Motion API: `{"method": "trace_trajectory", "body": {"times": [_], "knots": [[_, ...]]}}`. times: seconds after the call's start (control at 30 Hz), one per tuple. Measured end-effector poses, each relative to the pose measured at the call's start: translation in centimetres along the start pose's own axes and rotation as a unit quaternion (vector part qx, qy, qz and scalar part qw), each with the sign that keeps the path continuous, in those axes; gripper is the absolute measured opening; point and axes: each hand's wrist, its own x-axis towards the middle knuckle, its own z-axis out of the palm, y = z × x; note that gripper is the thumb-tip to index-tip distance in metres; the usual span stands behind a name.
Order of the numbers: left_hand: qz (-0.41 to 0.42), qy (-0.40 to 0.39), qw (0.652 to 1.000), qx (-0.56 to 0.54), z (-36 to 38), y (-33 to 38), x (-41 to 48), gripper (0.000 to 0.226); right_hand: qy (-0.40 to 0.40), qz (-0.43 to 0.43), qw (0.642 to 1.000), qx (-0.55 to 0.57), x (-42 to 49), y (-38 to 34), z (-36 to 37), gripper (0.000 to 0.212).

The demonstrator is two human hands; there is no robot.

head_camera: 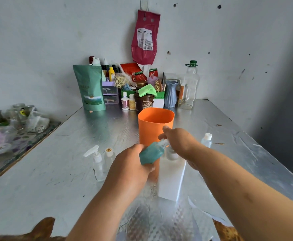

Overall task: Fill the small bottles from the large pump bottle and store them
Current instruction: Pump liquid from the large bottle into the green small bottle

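My left hand (130,164) grips a small bottle (151,153) filled with teal liquid, tilted with its neck toward the upper right. My right hand (178,143) pinches the top of that bottle at its neck; the cap itself is hidden by my fingers. Just below stands the large white pump bottle (171,180), its pump head partly covered by my right hand. Behind them is an orange container (155,126). An empty small pump bottle (97,164) and a clear small bottle (109,156) stand to the left. A white-capped small bottle (207,140) stands to the right.
The foil-covered table (55,171) runs to the wall, where pouches, jars, a blue vase (170,93) and a large clear jug (189,87) crowd together. A clear plastic bag (159,221) lies at the near edge. Glass jars and bags sit on a side surface at the left (11,122).
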Motion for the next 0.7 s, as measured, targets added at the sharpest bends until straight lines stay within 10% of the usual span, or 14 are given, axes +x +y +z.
{"method": "trace_trajectory", "body": {"times": [0.7], "knots": [[0.009, 0.007, 1.0, 0.004, -0.3, 0.3, -0.1, 0.031, -0.018, -0.014, 0.999, -0.026, -0.7, -0.8, -1.0, 0.046]]}}
